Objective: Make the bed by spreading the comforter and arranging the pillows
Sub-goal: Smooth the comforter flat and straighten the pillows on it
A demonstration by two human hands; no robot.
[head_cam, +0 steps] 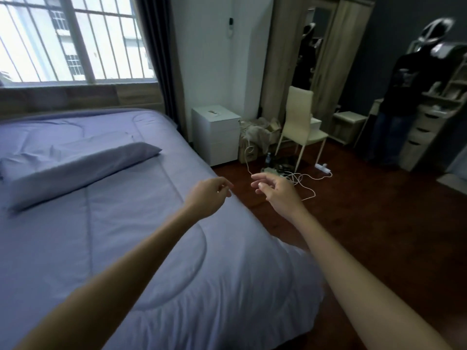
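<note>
**1. Arm pose.** Both forearms are bare and extended fwd from the bottom of frame. My left grip [209, 195] sits over the right edge of the comforter [151, 248], back of hand up, fingers curled in w/ thumb close to the fingertips. The fingertips are at the fabric edge. Blur prevents telling whether they pinch it or hold nothing. My right grip [275, 190] is off the bed, over the floor [366, 223], just beside the left one. Its fingers are slack and spread, holding nothing.

**2. Task items.** The comforter lies spread flat across the bed, running up toward the headboard [75, 97], w/ the near corner draped over the side. One pillow [75, 170] lies on top at an angle, left of both grips and well apart from them.

**3. Limited visibility.**
- A flatter shape behind the pillow is poss. a 2nd pillow; not confirmable.
- The bed's left side and foot are cut off by the frame.
- A person [401, 97] stands far right by shelves, blurred.
- A white cable [313, 193] is looped on the floor beyond the right grip, near a white drawer unit [216, 135] and a chair [300, 122].
</note>
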